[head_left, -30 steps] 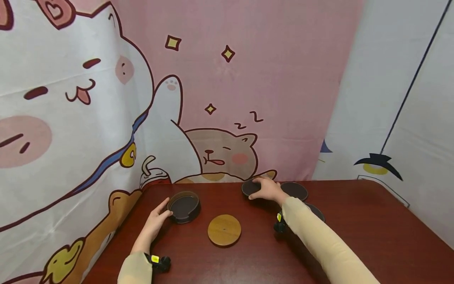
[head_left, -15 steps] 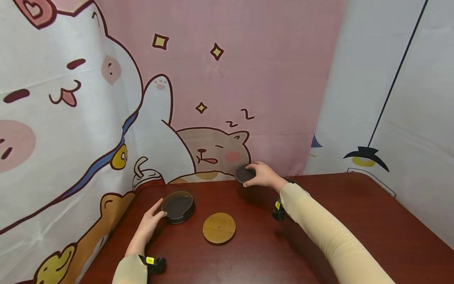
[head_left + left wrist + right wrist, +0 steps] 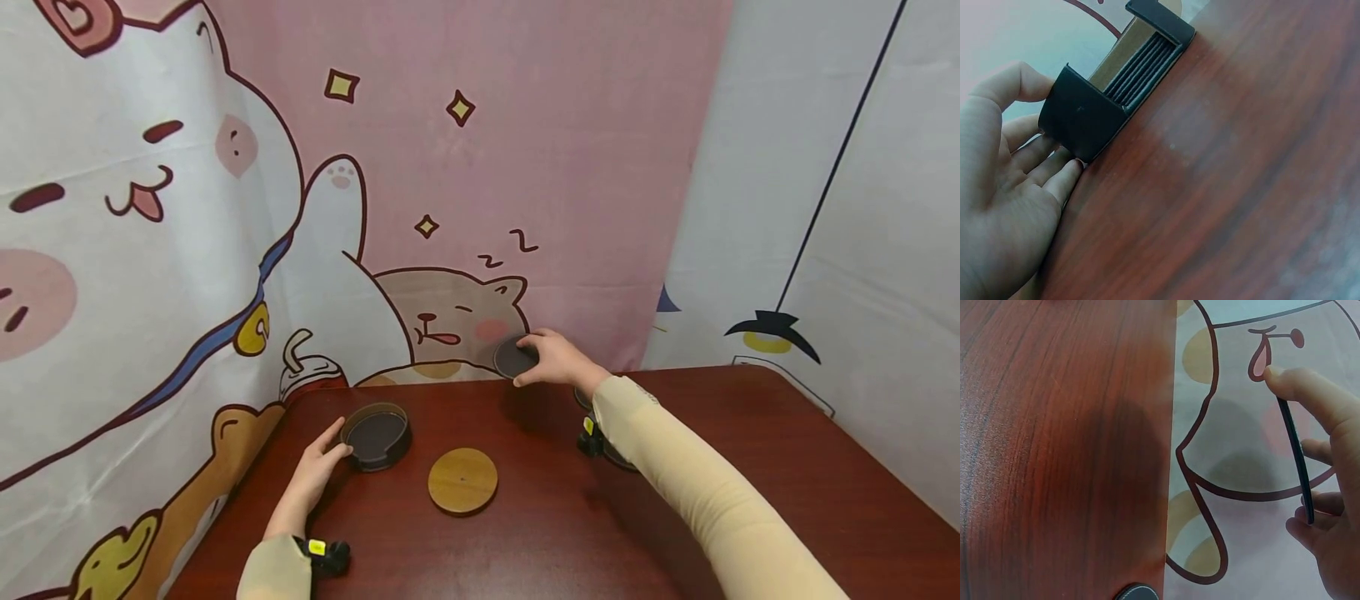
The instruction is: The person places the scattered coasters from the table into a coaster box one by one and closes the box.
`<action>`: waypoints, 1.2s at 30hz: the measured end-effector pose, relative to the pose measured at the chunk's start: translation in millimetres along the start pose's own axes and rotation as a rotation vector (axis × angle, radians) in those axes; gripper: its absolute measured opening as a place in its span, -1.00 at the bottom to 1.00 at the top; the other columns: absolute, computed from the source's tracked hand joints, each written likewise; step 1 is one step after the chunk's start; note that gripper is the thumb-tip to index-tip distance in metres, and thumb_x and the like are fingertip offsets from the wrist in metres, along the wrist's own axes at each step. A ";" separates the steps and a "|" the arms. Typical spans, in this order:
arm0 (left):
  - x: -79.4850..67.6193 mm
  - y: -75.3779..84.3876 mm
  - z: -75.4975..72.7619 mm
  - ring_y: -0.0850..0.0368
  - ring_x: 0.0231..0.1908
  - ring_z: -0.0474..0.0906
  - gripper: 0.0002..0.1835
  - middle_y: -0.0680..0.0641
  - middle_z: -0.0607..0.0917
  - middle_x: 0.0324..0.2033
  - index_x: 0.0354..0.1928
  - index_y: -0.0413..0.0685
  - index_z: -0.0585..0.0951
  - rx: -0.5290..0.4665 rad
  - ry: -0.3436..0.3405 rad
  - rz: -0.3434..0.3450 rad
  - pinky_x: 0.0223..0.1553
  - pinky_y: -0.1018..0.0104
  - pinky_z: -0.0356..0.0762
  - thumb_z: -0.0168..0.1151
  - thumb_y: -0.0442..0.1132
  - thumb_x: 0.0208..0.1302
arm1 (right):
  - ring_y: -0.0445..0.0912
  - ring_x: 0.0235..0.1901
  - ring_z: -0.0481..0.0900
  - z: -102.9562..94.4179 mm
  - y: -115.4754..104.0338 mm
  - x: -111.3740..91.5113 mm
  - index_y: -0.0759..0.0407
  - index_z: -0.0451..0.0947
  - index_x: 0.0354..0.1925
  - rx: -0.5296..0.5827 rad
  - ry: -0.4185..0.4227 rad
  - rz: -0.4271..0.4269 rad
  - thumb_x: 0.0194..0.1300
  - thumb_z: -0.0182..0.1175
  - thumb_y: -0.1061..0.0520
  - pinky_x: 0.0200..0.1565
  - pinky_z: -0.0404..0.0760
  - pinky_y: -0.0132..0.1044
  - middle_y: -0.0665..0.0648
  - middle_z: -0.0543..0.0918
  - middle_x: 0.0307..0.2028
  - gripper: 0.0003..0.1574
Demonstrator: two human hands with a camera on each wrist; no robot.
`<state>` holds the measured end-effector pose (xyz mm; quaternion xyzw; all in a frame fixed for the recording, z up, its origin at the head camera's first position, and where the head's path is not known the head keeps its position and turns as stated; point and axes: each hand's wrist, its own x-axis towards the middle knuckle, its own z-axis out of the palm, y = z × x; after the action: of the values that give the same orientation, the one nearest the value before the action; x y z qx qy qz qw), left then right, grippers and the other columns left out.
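Higher up vs. a sec ago: dark disc + R hand. They were down by the far edge of the desk; now they're above it, in front of the wall cloth. L hand hasn't left the holder.

R hand has the dark disc pinched by its rim, thumb at one end, fingers at the other. Disc's tilted, approx. face-on to my head, edge-on & slanting in the R wrist view.

Key relation: holder's to the L of the dark disc, lower & nearer me, well apart from R hand. Both are round, so no long axis to speak of. L hand's the nearer one, thumb & fingers bent round the holder's outer wall. Holder's upright on the desk, open top up; thru its notch I see stacked dark edges, prob. more discs.

Wooden disc lies flat, R of the holder & a bit nearer me, touching neither hand. One more dark disc & another are mostly hidden by R arm; can't tell if they touch.
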<state>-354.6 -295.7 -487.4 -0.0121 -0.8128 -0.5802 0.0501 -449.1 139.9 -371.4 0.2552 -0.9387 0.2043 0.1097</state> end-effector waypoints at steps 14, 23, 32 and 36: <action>-1.4 4.6 -2.4 -0.02 0.27 -0.12 -0.33 -0.10 0.11 0.29 0.31 0.01 0.15 -0.010 0.001 0.001 0.19 -0.03 -0.15 0.09 -0.26 0.12 | 0.03 0.06 0.29 7.7 -12.9 5.4 -0.05 0.44 0.06 -0.018 -0.033 0.000 -0.37 0.32 -0.38 -0.08 0.36 -0.09 0.21 0.28 0.15 -0.04; -2.2 2.3 1.5 -0.02 0.27 -0.10 -0.31 -0.10 0.13 0.28 0.31 0.02 0.17 -0.001 0.013 -0.005 0.18 -0.04 -0.12 0.10 -0.26 0.08 | 0.02 0.02 0.34 43.3 -27.8 12.4 -0.08 0.44 0.06 0.029 -0.079 -0.023 -0.36 0.33 -0.37 -0.10 0.38 -0.09 0.18 0.28 0.16 -0.06; 0.3 3.4 1.4 0.00 0.26 -0.06 -0.32 -0.07 0.17 0.26 0.29 0.06 0.20 -0.022 0.027 -0.016 0.17 -0.05 -0.10 0.11 -0.25 0.07 | 0.02 0.05 0.33 67.8 -55.2 27.3 -0.13 0.43 0.07 0.062 -0.107 -0.072 -0.35 0.30 -0.40 -0.05 0.35 -0.09 0.20 0.24 0.20 -0.06; -0.2 4.3 0.2 -0.01 0.26 -0.05 -0.33 -0.08 0.18 0.26 0.29 0.04 0.20 -0.018 0.028 -0.010 0.17 -0.06 -0.11 0.10 -0.28 0.07 | 0.02 0.05 0.34 74.0 -70.0 33.5 -0.17 0.41 0.07 0.048 -0.139 -0.088 -0.35 0.27 -0.44 -0.05 0.36 -0.11 0.17 0.22 0.21 -0.06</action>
<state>-354.0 -294.2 -483.3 -0.0005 -0.8068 -0.5879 0.0587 -448.3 37.7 -404.1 0.3125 -0.9267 0.2035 0.0469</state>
